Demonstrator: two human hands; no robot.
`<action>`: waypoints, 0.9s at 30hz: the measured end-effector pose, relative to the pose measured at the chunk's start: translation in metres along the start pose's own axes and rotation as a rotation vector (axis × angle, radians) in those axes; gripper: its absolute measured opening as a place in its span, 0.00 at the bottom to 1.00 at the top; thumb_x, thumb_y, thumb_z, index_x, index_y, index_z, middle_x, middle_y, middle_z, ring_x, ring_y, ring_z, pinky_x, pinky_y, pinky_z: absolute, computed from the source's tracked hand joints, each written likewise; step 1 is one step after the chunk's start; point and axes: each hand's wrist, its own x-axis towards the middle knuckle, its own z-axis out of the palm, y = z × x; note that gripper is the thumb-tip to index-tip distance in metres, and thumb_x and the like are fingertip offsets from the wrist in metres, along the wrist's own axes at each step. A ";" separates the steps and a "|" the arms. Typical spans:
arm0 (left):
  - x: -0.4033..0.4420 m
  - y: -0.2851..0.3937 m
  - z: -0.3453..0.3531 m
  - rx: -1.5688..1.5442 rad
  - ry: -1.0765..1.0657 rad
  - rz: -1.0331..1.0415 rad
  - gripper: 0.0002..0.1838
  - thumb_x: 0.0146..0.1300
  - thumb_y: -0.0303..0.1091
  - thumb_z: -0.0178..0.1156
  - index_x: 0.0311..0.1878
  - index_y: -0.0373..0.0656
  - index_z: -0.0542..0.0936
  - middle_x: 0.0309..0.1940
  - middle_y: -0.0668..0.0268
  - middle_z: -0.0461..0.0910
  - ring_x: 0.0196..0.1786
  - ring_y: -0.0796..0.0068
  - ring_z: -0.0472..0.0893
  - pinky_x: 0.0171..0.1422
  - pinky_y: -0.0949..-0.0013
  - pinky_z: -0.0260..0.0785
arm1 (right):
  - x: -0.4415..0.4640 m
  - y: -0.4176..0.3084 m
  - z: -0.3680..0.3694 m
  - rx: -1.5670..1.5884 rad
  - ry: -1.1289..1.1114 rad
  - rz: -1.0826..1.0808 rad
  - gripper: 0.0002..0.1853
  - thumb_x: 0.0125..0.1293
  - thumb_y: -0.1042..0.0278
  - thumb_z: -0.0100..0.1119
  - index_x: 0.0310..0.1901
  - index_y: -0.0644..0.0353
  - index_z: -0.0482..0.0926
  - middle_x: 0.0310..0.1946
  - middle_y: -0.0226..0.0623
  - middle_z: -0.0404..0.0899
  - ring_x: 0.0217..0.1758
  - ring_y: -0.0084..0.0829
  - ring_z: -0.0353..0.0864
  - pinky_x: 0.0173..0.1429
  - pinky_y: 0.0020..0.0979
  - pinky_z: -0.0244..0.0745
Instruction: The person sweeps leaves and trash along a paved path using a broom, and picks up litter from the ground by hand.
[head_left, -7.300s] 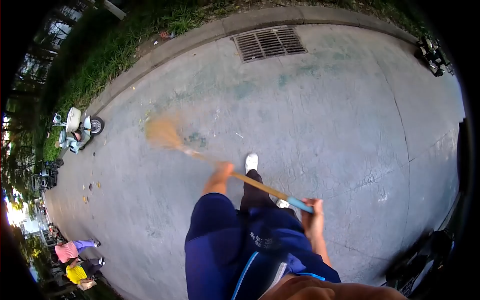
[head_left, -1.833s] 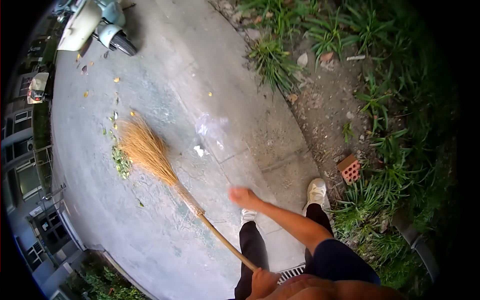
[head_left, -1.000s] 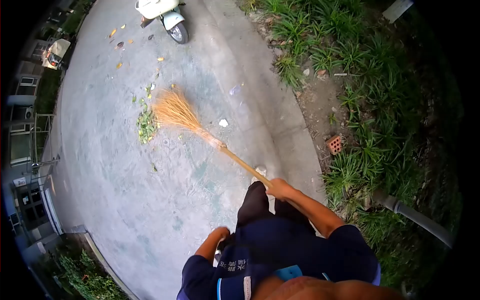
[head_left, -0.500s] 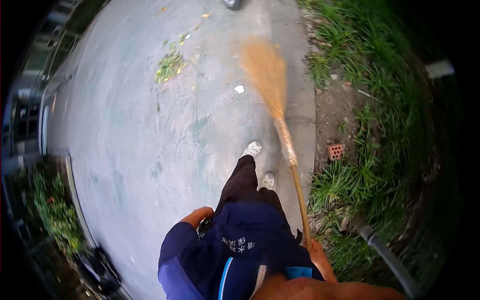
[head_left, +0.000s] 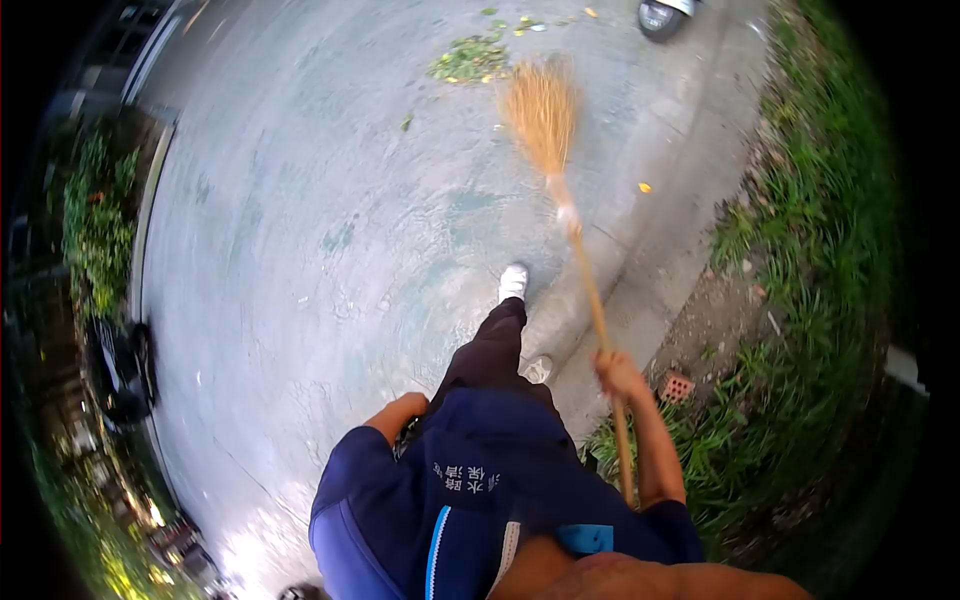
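A long-handled straw broom (head_left: 543, 112) reaches out ahead of me, its bristles down at the pavement. My right hand (head_left: 621, 374) is wrapped round its wooden handle, partway up, and the handle runs back past my right side. Just beyond and to the left of the bristles lies a small heap of green and yellow leaves (head_left: 470, 60). My left hand (head_left: 405, 407) rests low by my left hip. Its fingers are hidden against the dark clothing, so whether it holds anything does not show.
Concrete pavement (head_left: 300, 260) spreads ahead and to the left. A kerb strip and grass (head_left: 810, 250) border the right, with a red perforated brick (head_left: 677, 387) in the soil. A vehicle's wheel (head_left: 660, 18) stands ahead. Bushes (head_left: 100, 220) and a dark vehicle (head_left: 120, 370) line the left.
My right hand has moved forward and up from beside my hip, still on the broom handle. My view has turned, and the leaf heap now appears nearer the bristles.
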 end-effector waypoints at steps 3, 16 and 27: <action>0.006 0.001 -0.031 -0.008 0.079 0.016 0.14 0.47 0.38 0.52 0.33 0.43 0.81 0.35 0.54 0.79 0.40 0.56 0.78 0.43 0.61 0.70 | 0.041 -0.078 -0.029 0.227 0.017 -0.100 0.10 0.59 0.62 0.51 0.26 0.60 0.68 0.11 0.26 0.63 0.10 0.20 0.64 0.14 0.24 0.61; -0.020 0.084 -0.158 -0.443 0.187 -0.292 0.16 0.52 0.36 0.51 0.43 0.44 0.79 0.48 0.55 0.75 0.49 0.56 0.76 0.50 0.57 0.68 | -0.056 -0.218 -0.058 -0.249 -0.164 -0.306 0.14 0.57 0.76 0.47 0.46 0.69 0.68 0.21 0.31 0.71 0.21 0.17 0.68 0.25 0.21 0.65; 0.005 0.152 -0.067 -1.156 0.311 -0.530 0.16 0.56 0.36 0.48 0.47 0.48 0.77 0.51 0.55 0.72 0.54 0.54 0.72 0.55 0.56 0.66 | 0.097 -0.283 0.047 -0.703 -0.750 -0.263 0.05 0.54 0.73 0.48 0.33 0.62 0.69 0.09 0.33 0.65 0.08 0.25 0.66 0.12 0.30 0.62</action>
